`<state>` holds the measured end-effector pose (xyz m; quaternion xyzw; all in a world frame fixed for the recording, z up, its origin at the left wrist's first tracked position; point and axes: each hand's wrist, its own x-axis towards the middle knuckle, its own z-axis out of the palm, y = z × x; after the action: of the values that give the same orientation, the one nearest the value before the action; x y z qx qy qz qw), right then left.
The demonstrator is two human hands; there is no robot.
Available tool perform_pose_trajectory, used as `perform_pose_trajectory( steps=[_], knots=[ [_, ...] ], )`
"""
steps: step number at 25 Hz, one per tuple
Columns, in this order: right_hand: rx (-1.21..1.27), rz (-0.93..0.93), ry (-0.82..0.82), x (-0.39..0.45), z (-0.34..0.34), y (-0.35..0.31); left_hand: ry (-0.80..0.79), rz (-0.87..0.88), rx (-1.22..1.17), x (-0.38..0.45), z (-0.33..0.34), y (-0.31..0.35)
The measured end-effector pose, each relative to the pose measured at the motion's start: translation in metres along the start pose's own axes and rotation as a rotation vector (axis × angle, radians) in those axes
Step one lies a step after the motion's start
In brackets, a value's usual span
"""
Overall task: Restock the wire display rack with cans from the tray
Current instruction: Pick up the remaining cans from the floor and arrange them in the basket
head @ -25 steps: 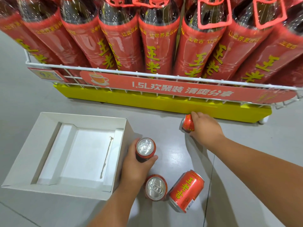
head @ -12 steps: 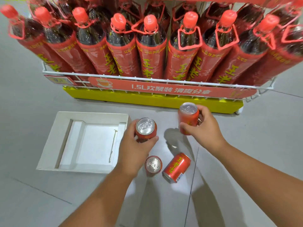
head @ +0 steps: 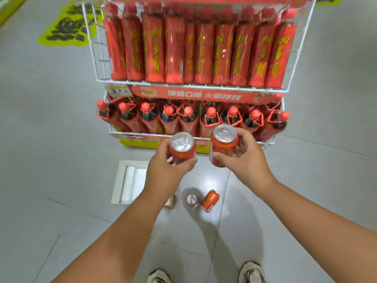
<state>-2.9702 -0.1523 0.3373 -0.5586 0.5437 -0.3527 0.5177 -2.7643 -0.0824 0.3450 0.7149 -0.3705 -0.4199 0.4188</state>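
L hand [head: 163, 176] & R hand [head: 244, 162] each wrapped tight on an upright can, wire rack [head: 195, 86] straight ahead & above, R nearer.

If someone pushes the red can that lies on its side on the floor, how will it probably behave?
The lying can would probably roll, since its round side rests on the smooth glossy floor. It may bump the upright can close beside it. It probably stays stiff.

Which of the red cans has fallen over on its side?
The can on the floor farthest right, beside the upright floor can. Its printed side faces up, while the other shows its silver top, like the two held cans.
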Motion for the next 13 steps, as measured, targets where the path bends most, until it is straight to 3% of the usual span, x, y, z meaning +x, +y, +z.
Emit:
perform_pose_trajectory(
  steps=[13],
  knots=[
    [-0.014,-0.233,0.025,0.003,-0.125,-0.36,0.022,0.256,-0.024,-0.04,-0.065,0.374]
  ],
)
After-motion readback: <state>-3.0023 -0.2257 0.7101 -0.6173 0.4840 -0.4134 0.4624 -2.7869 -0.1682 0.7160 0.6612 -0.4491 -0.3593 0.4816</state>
